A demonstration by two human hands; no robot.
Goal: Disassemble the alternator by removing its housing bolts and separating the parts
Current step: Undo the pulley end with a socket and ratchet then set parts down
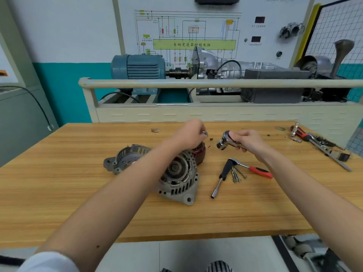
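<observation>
On the wooden tabletop [78,203] the alternator body [179,180] lies nearest the person, its finned grey housing tilted with the bearing hub facing up. Just right of the alternator body lie a black-handled socket driver [221,178], a red-handled ratchet [253,168] and a small cluster of loose bolts [236,174]. Just left of it and slightly farther, the removed end cover [123,159] rests apart. Beyond the alternator body, the left hand [188,135] hovers with fingers curled, pinching a small metal ring [204,133]. To its right, the right hand [248,142] grips a chrome ratchet head with socket [225,141]. Far right of the alternator body more tools [318,143] lie at the tabletop's edge.
</observation>
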